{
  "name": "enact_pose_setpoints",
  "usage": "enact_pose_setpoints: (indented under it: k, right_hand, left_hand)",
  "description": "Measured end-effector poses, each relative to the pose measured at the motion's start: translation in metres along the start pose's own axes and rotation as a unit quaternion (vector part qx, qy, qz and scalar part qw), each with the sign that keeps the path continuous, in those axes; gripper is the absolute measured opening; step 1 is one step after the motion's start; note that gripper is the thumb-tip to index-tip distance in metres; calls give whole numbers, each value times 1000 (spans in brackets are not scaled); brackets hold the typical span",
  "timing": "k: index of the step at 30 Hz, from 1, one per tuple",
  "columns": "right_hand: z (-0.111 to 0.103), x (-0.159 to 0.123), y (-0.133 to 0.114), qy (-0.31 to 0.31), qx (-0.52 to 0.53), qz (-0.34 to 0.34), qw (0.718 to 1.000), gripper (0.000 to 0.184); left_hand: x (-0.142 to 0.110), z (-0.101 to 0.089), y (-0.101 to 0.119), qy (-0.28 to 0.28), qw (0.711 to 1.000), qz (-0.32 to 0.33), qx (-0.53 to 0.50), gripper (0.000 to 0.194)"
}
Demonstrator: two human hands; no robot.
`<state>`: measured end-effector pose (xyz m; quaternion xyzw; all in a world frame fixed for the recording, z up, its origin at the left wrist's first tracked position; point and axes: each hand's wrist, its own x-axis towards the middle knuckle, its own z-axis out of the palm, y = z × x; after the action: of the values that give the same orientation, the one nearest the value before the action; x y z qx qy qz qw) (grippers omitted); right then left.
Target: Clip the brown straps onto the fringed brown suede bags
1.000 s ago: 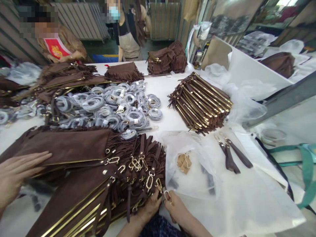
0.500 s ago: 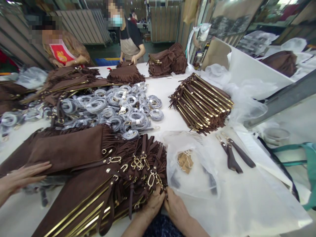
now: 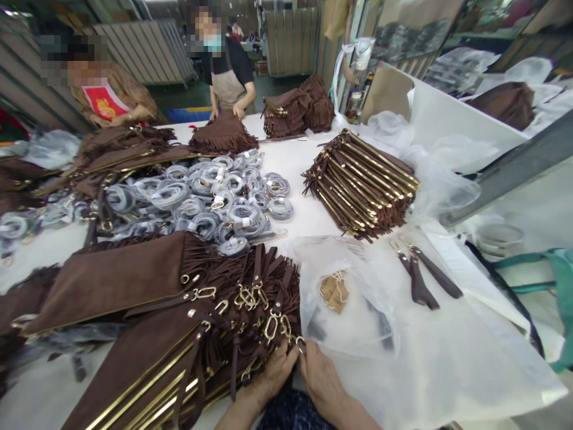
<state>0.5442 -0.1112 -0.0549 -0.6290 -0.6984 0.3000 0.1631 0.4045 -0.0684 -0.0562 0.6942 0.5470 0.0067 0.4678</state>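
Note:
At the bottom centre, my left hand [image 3: 276,367] and my right hand [image 3: 320,376] come together at the near right corner of a stack of brown fringed bags [image 3: 152,358] with gold zippers. A small gold metal clasp [image 3: 300,344] shows at the right fingertips, which are pinched on it. The left fingers are closed by the same spot, against the bag's hardware; exactly what they grip is hidden. Wrist straps [image 3: 257,269] with gold clasps lie over the fringes just beyond. Another brown bag [image 3: 120,275] lies flat on top at the left.
Coiled straps in clear wrap [image 3: 201,203] lie in a heap ahead. A bag pile [image 3: 362,182] stands right of it. Nearer are a plastic bag with brown tags [image 3: 334,292] and loose wrist straps [image 3: 432,272]. Two people stand across the white table [image 3: 447,358].
Another person's hand at the left edge has left the view, and the flat bag there has shifted, uncovering fringe at the left. The gold clasp now shows more clearly at my right fingertips.

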Motion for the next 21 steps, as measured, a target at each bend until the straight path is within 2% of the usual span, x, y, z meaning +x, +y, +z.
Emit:
enact_pose_setpoints:
  k: [11,17,21]
  right_hand:
    - [-16,-1,-8,-49,80,70,993,15]
    - [-29,3,-19,-121,110,135,977,19]
    - [-31,6,-22,-131,89,164,974,22]
  left_hand:
    - [-2,2,-2,-59,997,25,-50,37]
    - [0,3,-8,-72,986,41,-148,40]
    - [-1,5,-9,-61,970,40,-231,38]
